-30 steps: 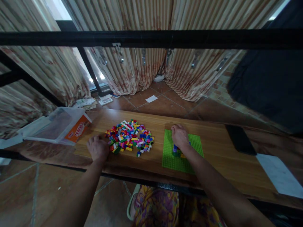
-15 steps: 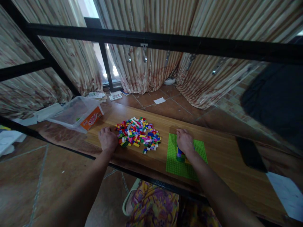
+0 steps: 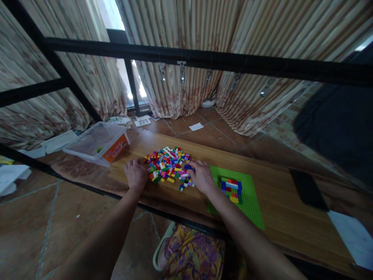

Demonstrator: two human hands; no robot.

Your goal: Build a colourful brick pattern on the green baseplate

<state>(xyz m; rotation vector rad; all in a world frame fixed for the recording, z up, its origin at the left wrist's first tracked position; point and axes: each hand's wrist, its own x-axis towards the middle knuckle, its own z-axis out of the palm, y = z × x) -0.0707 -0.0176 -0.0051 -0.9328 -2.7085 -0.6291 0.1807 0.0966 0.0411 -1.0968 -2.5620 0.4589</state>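
A heap of small coloured toy bricks (image 3: pixel 167 165) lies on the wooden board. My left hand (image 3: pixel 136 174) rests palm down against the heap's left side, its fingers curled; what is under them is hidden. My right hand (image 3: pixel 201 177) reaches to the heap's right edge, fingers extended and apart, the fingertips beside dark blue bricks (image 3: pixel 189 167). A green studded baseplate (image 3: pixel 253 206) lies to the right, partly under my right forearm. On it sits a low built block of bricks (image 3: pixel 232 187) in red, blue, white and yellow.
A clear plastic box (image 3: pixel 87 142) with an orange label stands at the board's left end. Toward the right lie a black phone-like slab (image 3: pixel 308 189) and a white sheet (image 3: pixel 351 237). A black metal rail (image 3: pixel 186 54) crosses in front, before striped curtains (image 3: pixel 175 23).
My right hand has moved left from the baseplate to the brick heap, uncovering the built block. My left hand has stayed beside the heap. The view has shifted slightly.
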